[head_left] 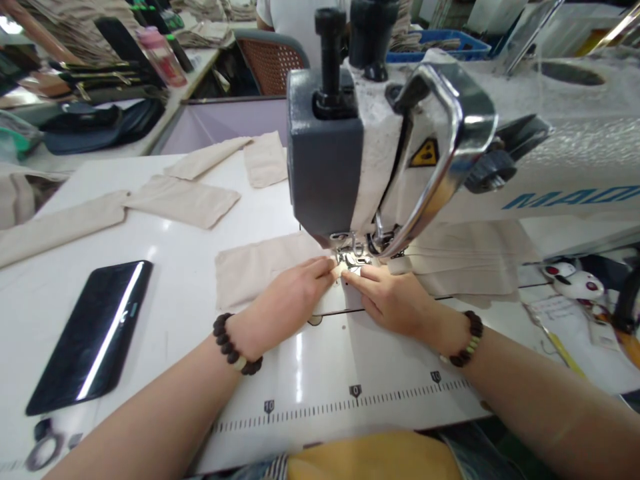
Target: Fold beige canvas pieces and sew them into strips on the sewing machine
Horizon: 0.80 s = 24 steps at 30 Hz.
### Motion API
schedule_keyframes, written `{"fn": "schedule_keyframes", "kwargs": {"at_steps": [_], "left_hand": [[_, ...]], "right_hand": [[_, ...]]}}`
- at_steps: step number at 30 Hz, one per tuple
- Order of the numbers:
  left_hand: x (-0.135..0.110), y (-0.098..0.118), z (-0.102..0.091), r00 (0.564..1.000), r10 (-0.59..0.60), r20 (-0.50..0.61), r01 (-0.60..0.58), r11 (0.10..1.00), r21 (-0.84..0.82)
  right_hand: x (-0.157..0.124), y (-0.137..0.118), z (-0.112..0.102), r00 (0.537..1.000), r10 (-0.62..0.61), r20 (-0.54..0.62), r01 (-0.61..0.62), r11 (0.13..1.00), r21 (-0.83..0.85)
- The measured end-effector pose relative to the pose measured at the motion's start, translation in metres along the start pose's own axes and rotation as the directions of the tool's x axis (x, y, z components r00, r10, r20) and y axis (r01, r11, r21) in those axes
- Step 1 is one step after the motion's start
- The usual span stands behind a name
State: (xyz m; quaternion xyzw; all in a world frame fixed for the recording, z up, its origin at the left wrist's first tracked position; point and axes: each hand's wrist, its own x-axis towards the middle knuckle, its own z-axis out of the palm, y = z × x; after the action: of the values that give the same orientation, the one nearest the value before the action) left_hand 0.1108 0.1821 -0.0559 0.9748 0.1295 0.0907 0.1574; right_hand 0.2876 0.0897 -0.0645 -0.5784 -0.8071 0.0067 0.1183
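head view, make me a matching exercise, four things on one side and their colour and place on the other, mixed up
Things:
1 phone
2 bottle
3 cloth
4 crate

Colour and place:
a blue, far back, behind the machine
b beige, under the left hand and right hand, at the machine
c black, flat on the table, at the left
d pink, far back left

Pairs: 1-c, 2-d, 3-b, 4-a
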Motion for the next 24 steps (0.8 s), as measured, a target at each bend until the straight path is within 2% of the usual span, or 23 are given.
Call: {"fn": "schedule_keyframes", "kwargs": {"at_steps": [11,17,20,24], "left_hand": [[0.012,-0.012,-0.001,0.995,-0.039,-0.090,0.052,0.989,0.139],[0.011,-0.010,0.001,0.996,-0.043,-0.072,0.054,0.987,0.151],[0.007,-0.005,0.001,0.992,-0.103,-0.076,0.118,0.965,0.236],[0.000,0.000,0.000,0.967,-0.243,-0.077,0.255,0.912,0.323]], "right_hand": [[0.000,-0.001,0.003,0.998,0.035,0.049,-0.033,0.999,-0.025],[0.001,0.001,0.004,0.999,0.017,0.041,-0.016,1.000,-0.016],[0.002,0.001,0.004,1.000,-0.007,0.016,0.007,1.000,-0.002],[0.000,0.002,0.004,1.000,-0.018,-0.018,0.018,1.000,0.010]]}}
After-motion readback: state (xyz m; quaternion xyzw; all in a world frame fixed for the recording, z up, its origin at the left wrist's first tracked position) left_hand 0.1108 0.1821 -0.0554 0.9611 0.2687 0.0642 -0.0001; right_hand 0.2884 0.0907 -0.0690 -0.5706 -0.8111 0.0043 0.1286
